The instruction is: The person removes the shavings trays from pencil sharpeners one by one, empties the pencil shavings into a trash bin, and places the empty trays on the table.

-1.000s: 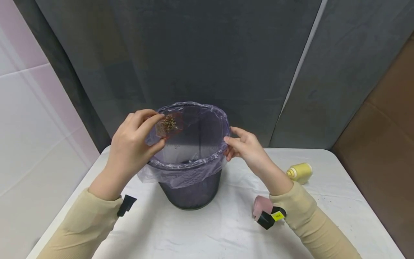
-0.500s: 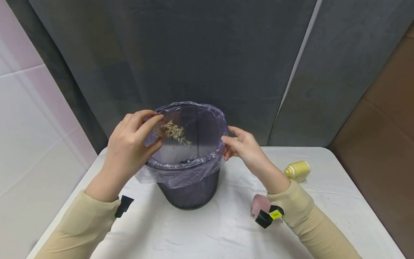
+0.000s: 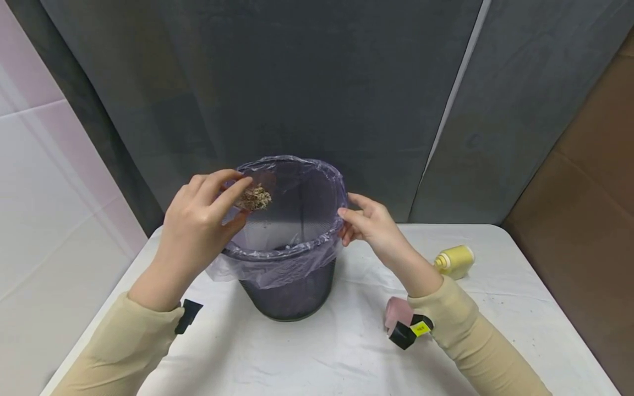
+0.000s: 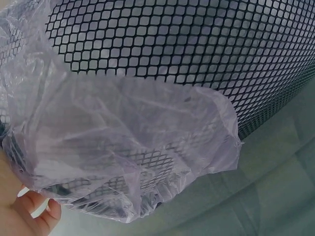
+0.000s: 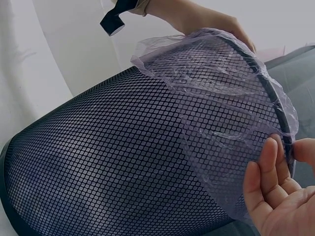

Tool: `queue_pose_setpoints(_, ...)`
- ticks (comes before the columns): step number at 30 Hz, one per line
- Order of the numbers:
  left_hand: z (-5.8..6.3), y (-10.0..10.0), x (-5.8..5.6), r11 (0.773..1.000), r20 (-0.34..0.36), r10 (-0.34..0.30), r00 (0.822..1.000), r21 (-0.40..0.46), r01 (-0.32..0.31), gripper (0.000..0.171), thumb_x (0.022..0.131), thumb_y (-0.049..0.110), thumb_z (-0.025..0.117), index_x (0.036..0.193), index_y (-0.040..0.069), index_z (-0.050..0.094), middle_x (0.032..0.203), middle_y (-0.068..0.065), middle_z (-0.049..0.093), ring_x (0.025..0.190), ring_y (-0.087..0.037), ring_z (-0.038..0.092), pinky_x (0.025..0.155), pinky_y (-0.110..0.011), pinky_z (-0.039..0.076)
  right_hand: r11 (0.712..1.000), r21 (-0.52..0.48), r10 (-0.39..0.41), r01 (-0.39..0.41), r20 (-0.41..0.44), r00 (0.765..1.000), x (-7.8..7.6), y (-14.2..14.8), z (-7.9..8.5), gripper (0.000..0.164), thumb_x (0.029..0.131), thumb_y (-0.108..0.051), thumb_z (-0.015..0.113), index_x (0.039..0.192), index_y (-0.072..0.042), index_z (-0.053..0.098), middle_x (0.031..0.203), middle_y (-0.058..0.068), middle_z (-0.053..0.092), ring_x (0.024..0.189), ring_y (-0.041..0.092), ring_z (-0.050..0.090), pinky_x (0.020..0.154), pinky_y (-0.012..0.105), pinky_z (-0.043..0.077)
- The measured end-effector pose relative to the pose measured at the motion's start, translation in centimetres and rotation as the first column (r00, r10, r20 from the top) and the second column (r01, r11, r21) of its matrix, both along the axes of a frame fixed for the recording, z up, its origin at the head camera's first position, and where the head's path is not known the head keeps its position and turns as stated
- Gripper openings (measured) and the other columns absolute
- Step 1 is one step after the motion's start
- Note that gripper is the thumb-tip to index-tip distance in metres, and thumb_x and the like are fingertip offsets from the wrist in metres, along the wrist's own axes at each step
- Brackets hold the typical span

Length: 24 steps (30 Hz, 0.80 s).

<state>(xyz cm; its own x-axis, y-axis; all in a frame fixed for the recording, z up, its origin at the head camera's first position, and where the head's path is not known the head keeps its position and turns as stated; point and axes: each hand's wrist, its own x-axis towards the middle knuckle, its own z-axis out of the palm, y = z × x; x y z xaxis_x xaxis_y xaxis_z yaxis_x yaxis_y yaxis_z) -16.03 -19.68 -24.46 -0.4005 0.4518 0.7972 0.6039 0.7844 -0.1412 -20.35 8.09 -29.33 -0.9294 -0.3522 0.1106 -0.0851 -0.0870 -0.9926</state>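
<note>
In the head view, a dark mesh wastebasket (image 3: pixel 292 300) stands on the table, lined with a thin purple plastic bag (image 3: pixel 277 269) folded over its rim. Above its left side, my left hand (image 3: pixel 198 220) holds a small see-through pinkish piece between thumb and fingers; its kind is hard to tell, mostly hidden behind the fingers. A clump of dry, pale brown-green crumbs (image 3: pixel 257 197) shows at that piece, over the bin's opening. On the other side, my right hand (image 3: pixel 369 223) pinches the bagged rim, seen closely in the right wrist view with the mesh wall (image 5: pixel 108 152).
A yellow bottle (image 3: pixel 455 261) lies at the table's right. Nearer, a pink round object (image 3: pixel 398 312) is partly covered by the black wrist mount (image 3: pixel 403 334). A white cloth (image 3: pixel 257 357) covers the table. Dark panels (image 3: pixel 317 82) rise close behind the bin.
The dry crumbs spread out toward the bin's middle half a second ago; now they show as a tighter clump by the left fingers. The right hand keeps its grip on the rim.
</note>
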Motion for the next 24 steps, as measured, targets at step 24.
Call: queue_pose_setpoints(24,0.24,-0.01,0.36,0.996,-0.106,-0.005,0.994,-0.090,-0.005,0.054,0.062,-0.006,0.076,0.113,0.005,0.061,0.108,-0.016,0.057,0.088,-0.036,0.052,0.058,-0.044,0.042,1.000,-0.024,0.001,-0.001,0.008,1.000,-0.08,-0.54,-0.44,0.055,0.088,-0.016,0.057,0.135,-0.001,0.032,0.067,0.010,0.059,0.052,0.018,0.055,0.058,0.030,0.051)
